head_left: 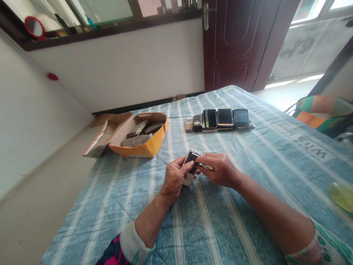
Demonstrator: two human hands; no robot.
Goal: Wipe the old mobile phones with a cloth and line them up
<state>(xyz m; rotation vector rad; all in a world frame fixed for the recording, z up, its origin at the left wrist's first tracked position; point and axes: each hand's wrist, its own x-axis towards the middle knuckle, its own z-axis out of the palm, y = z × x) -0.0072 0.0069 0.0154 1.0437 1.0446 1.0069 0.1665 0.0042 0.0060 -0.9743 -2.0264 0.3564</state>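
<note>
A white mobile phone [189, 179], its dark inner part exposed at the upper end, is gripped by my left hand [174, 176]. The thumb of that hand lies across the phone's face. My right hand [220, 168] is closed, its fingertips touching the phone's upper right side. Out from under those fingers pokes a small white piece [209, 167], possibly the phone's cover; its kind is not clear. Both hands are above the striped bed cover [190, 235].
An open orange cardboard box [154, 145] with several old phones [136, 141] inside stands on the left. Beyond my hands, phones lie in a row of small stacks, including a large-screen phone [224, 116] and a small keypad phone [189, 124]. A yellowish-green object [342, 196] sits at the right edge.
</note>
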